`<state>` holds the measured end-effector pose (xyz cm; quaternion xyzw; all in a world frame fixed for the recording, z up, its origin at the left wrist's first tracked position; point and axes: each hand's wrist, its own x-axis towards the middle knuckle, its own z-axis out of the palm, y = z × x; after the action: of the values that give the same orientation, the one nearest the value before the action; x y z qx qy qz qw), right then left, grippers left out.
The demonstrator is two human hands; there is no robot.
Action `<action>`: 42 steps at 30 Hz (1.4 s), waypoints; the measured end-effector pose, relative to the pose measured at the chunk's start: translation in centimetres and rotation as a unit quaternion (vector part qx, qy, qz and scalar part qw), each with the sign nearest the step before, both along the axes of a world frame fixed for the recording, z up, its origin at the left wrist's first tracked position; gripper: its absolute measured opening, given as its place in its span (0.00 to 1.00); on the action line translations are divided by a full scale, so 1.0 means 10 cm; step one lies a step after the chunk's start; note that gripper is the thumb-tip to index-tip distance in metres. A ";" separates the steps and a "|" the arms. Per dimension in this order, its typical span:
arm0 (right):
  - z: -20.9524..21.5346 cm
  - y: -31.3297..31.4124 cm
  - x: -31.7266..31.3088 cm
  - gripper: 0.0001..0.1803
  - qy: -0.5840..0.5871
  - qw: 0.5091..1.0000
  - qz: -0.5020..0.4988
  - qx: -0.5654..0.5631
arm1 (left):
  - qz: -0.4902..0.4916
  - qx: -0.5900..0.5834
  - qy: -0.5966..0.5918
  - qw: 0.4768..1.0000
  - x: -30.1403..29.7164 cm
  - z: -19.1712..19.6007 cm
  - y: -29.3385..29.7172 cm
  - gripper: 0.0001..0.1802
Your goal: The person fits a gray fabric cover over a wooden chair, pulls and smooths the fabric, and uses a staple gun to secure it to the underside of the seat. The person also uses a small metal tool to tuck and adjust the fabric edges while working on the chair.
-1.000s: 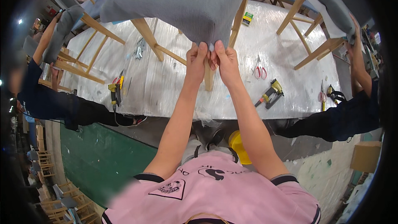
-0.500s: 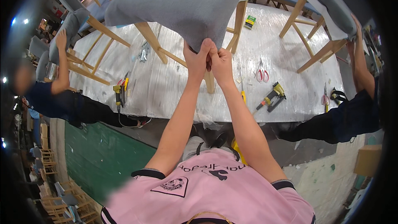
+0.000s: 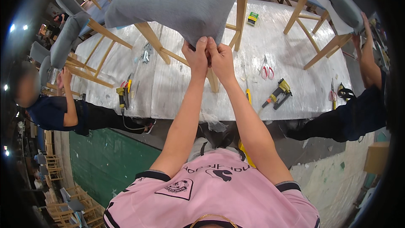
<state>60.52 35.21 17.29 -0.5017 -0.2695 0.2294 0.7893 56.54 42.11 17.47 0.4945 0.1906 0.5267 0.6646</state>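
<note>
Directly before me a wooden chair [image 3: 152, 38] stands on the plastic-wrapped table, its seat draped in grey fabric [image 3: 181, 0]. Both my hands meet at the near corner of that cloth. My left hand [image 3: 196, 58] is closed, pinching the fabric edge with the thumb on top. Side by side with it, my right hand [image 3: 221, 61] pinches the same corner, its fingers curled under. The lower fingers and the underside of the cloth are hidden. Below my hands a chair leg reaches down to the table.
On the table [image 3: 181, 101] lie a staple gun [image 3: 278, 93], red-handled scissors [image 3: 267, 69], a yellow-handled tool [image 3: 248, 96], a green box [image 3: 252, 18] and another staple gun [image 3: 122, 97]. Co-workers stand left [image 3: 55, 109] and right [image 3: 358, 114], near other grey chairs [image 3: 333, 4].
My hands stay on the fabric corner, with thumbs and fingers slightly shifted. The left co-worker's hands have dropped from the chair back to lower down.
</note>
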 end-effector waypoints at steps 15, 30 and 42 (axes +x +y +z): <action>-1.86 -0.97 -0.17 0.19 0.118 0.952 0.115 -0.258 | 0.026 0.089 0.040 0.995 0.01 0.02 0.03 0.33; -4.35 -0.75 0.66 0.43 -0.045 0.815 -0.004 -0.578 | 0.020 0.056 0.075 0.995 -0.17 -0.58 0.10 0.38; -3.71 -0.65 1.83 0.39 -0.034 0.731 -0.102 -0.674 | 0.189 0.460 0.376 0.782 -0.84 -1.61 0.13 0.18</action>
<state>78.79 28.75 -19.81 -0.9339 -0.0183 0.2522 0.2529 48.11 43.43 1.37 0.8542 0.2500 0.4396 0.1207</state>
